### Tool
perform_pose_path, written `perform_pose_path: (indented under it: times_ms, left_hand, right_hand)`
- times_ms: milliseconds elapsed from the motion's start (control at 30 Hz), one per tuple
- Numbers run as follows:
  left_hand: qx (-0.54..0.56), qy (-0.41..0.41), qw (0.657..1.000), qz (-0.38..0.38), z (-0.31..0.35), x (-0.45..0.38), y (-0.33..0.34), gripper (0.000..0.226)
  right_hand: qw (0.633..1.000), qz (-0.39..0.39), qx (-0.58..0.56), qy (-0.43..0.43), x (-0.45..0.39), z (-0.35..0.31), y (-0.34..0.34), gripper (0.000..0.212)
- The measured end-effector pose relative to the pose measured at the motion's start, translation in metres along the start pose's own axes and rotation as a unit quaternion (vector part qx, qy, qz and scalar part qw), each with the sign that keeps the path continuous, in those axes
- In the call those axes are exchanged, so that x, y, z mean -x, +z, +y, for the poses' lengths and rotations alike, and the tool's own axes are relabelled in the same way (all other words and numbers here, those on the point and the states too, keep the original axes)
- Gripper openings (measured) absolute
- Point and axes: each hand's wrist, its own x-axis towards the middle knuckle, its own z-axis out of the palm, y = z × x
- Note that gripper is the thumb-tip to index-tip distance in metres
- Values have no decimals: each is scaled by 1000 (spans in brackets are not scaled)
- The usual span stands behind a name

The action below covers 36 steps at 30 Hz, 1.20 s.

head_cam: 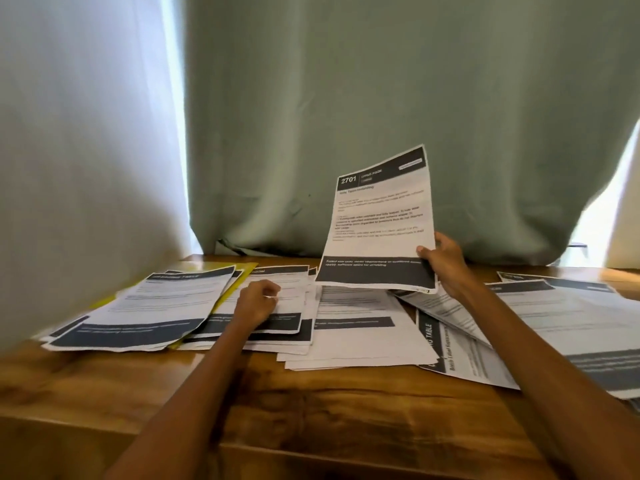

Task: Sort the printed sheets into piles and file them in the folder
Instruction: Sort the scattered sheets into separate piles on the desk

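Wooden table [311,403]: printed sheets [363,341] in overlapping piles. Left hand [258,303], fingers curled, resting on a pile beside the yellow folder [239,275]. Right hand [446,261]: fingers pinching raised sheet "2701" [379,220]. Green curtain [346,98] behind.

A makeshift paperwork corner in what looks like a home rather than an office — a wooden table [311,403] with a warm, streaked grain is pushed right up against a window hung with a sage-green curtain [381,98] and a pale sheer drape [79,133]. Daylight glares through the gaps at both curtain edges, and no ceiling light shows. Printed sheets [353,327] with dark header and footer bands lie fanned across the tabletop, some overlapping a yellow folder [239,277] — the only office item in view. Fabric folds pool on the table's far edge.
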Motion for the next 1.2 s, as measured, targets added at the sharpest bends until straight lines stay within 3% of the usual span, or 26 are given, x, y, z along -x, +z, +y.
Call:
perform_pose_path:
  times_ms: [133, 367, 533, 633, 733, 800, 900, 1000, 1067, 1133, 1200]
  left_hand:
    - [-62, 6, 998, -11, -11, -2, 2, 19]
    - [-90, -15, 990, 110, -16, -11, -27, 22]
    - [-137, -57, 987, 68, -36, -11, -33, 18]
    - [-127, -41, 989, 62, -35, -14, -27, 16]
    - [-61, 6, 996, 67, -25, -18, -18, 19]
    - [38, 4, 997, 60, -7, -15, -13, 35]
    - [220, -38, 975, 10, 30, -14, -4, 51]
    - [296, -18, 954, -40, 71, -12, 14, 44]
    - [321, 19, 946, -36, 106, -9, 36, 46]
    - [342, 41, 938, -27, 144, -4, 65, 72]
    - [326, 71, 941, -49, 187, 7, 105, 83]
  right_hand:
    - [1000, -18, -4, 14, -5, 7, 22, 36]
    - [995, -61, -59, 47, -8, 2, 59, 35]
    - [992, -78, -78, 58, -5, -2, 73, 34]
    - [991, -79, -84, 67, -2, 1, 74, 32]
    - [991, -88, -80, 64, 2, 3, 69, 30]
    - [991, -93, -79, 57, 3, 2, 63, 30]
    - [991, -98, -76, 45, 2, -4, 45, 30]
    - [992, -106, -64, 38, 0, -12, 13, 30]
    - [996, -81, -4, 31, -2, -13, -24, 29]
    - [997, -16, 75, 22, -3, -7, -67, 32]
    - [991, 59, 122, 19, 1, 3, -123, 34]
